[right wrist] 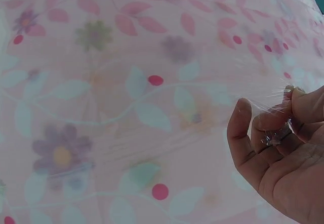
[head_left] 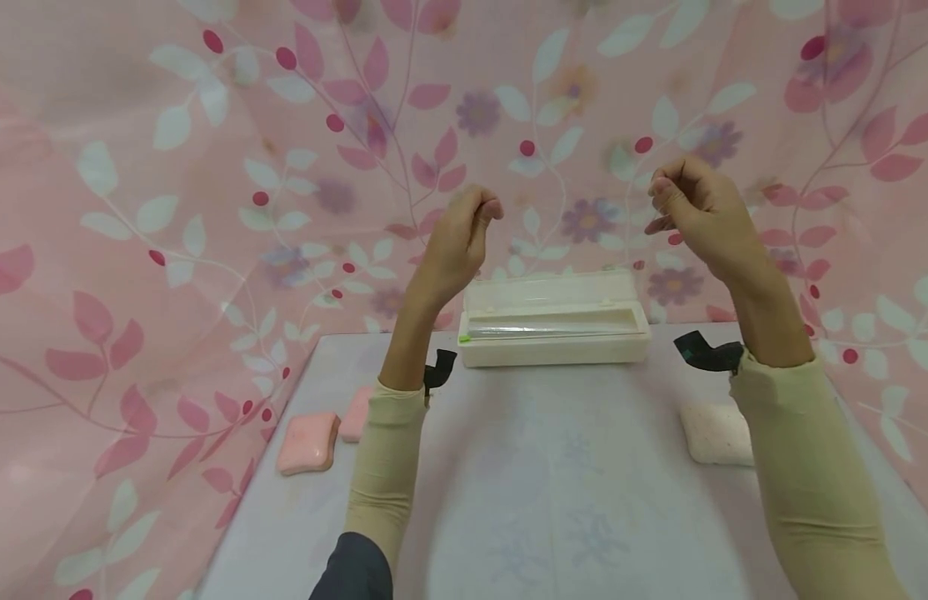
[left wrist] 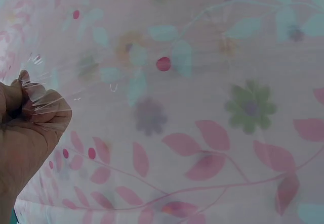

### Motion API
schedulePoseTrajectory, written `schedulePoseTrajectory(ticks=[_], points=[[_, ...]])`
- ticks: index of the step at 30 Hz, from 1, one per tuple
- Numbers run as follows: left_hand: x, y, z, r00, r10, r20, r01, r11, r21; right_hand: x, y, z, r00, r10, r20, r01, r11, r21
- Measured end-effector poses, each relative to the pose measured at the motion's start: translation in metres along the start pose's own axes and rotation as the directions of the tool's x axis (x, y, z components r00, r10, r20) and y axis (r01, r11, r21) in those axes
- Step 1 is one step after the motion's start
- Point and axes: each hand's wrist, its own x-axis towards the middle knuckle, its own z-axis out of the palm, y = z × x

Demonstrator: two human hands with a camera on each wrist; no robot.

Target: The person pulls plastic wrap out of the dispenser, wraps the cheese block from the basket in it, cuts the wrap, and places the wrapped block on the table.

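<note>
While two pink blocks sit near the left sleeve and a white block by the right sleeve, the left hand and right hand are up high, each pinching thin clear film that stretches between them. Behind, a white box with its lid up stands before a pink flowery sheet.

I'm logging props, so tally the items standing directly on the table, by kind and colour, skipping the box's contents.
Pink blocks: 2
White block, partly hidden: 1
White box, lid open: 1
Total in view: 4
</note>
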Motion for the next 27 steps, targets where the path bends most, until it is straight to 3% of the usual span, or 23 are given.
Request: schedulePoseTrajectory(ticks=[3,12,18,21,23,25,27], points=[[0.004,0.010,-0.007,1.000,-0.006,-0.008,0.006,1.000,-0.016,0.004,-0.011,0.002,1.000,-0.018,-0.016,0.018,1.000,0.023],[0.019,0.035,-0.026,0.992,0.091,-0.083,-0.089,0.996,0.025,0.017,-0.040,0.004,0.994,-0.111,0.008,0.110,0.990,0.089],[0.021,0.053,-0.036,0.985,0.129,-0.114,-0.126,0.991,0.037,0.014,-0.059,0.005,0.984,-0.178,0.001,0.177,0.979,0.101],[0.018,0.061,-0.039,0.979,0.170,-0.112,-0.161,0.983,0.084,0.007,-0.069,0.006,0.979,-0.205,0.008,0.205,0.979,0.025],[0.014,0.066,-0.042,0.975,0.200,-0.097,-0.189,0.975,0.116,0.001,-0.075,0.007,0.976,-0.218,0.027,0.220,0.969,-0.110],[0.010,0.070,-0.044,0.973,0.218,-0.074,-0.207,0.969,0.137,-0.006,-0.081,0.007,0.975,-0.214,0.059,0.222,0.938,-0.268],[0.004,0.074,-0.046,0.974,0.220,-0.052,-0.211,0.967,0.140,-0.014,-0.085,0.007,0.974,-0.208,0.090,0.226,0.883,-0.411]])
